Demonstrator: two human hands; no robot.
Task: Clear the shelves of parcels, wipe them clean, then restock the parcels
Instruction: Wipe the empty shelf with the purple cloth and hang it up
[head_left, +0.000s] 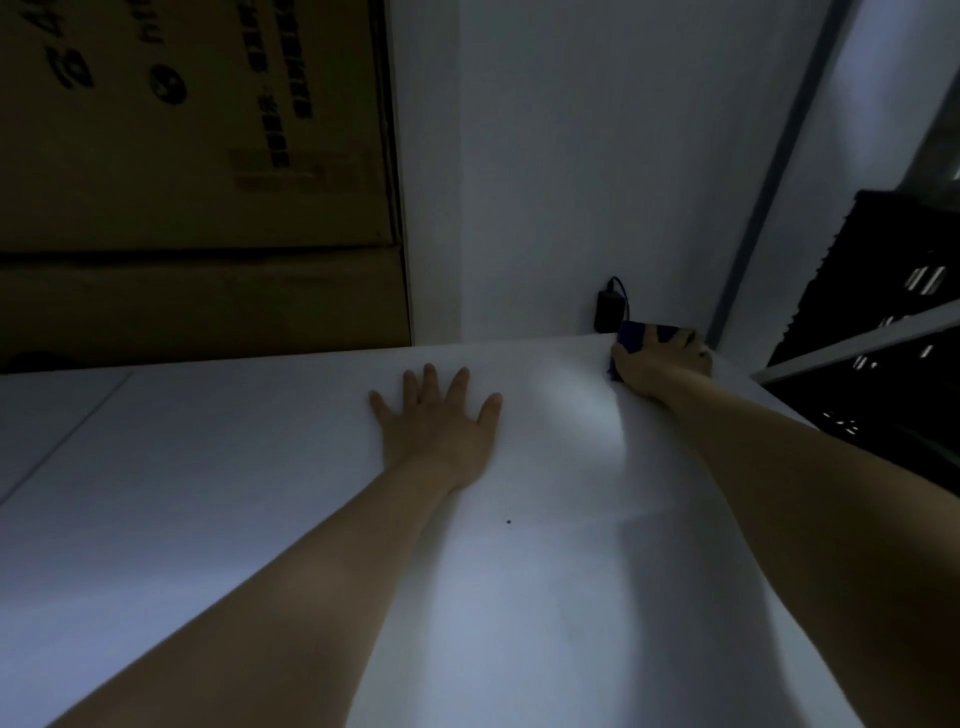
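A white shelf board fills the lower part of the head view. My left hand lies flat on it near the middle, fingers spread and straight. My right hand reaches to the board's far right corner and holds a dark blue cloth down against the surface. Most of the cloth is hidden under that hand. No parcels lie on the visible part of the board.
Large brown cardboard boxes are stacked at the back left. A white wall rises behind the board, with a black plug adapter in it just left of the cloth. A grey upright and dark shelving stand to the right.
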